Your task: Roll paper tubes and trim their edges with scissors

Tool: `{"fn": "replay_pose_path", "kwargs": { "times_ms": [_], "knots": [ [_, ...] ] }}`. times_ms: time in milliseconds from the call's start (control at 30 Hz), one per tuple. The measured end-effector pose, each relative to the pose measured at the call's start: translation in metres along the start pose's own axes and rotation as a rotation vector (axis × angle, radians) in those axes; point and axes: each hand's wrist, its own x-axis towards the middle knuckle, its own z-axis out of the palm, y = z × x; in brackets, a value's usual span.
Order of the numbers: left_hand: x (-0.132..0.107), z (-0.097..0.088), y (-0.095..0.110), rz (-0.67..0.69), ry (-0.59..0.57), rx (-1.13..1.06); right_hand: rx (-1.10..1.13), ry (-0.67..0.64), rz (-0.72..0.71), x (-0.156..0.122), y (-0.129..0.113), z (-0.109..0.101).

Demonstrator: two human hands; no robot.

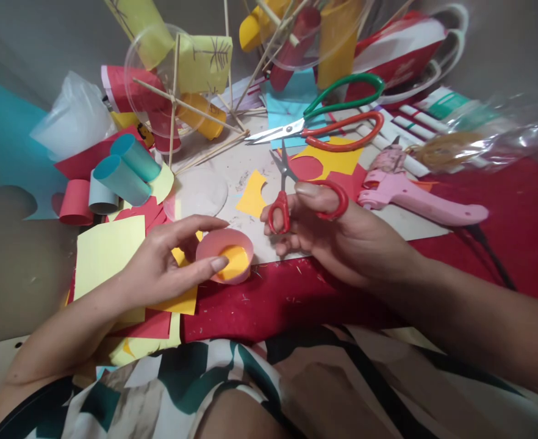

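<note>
My left hand (168, 259) pinches a short pink paper ring (225, 253) between thumb and fingers, with a yellow paper circle (233, 261) set inside it. My right hand (337, 235) holds small red-handled scissors (287, 192), fingers through the loops, blades pointing up and away, just right of the ring. Both hands hover low over a pale cutting board (246, 171) and red cloth (269, 299).
Larger green and red scissors (337, 113) lie behind. A pink glue gun (415, 198) lies at the right. Blue paper tubes (125, 171), red rolls, yellow sheets (107, 250) and paper scraps sit left. A stick-and-plastic-cup structure (172, 85) stands at the back.
</note>
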Motion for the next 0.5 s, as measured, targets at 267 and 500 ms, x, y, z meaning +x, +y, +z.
{"fn": "replay_pose_path", "kwargs": {
  "times_ms": [267, 500],
  "knots": [
    [-0.008, 0.006, 0.006, 0.083, 0.178, 0.128, -0.070, 0.043, -0.002, 0.000, 0.001, 0.002],
    [-0.017, -0.009, 0.030, 0.292, 0.293, 0.440, -0.225, 0.013, 0.002, -0.002, 0.003, -0.002]
  ]
}}
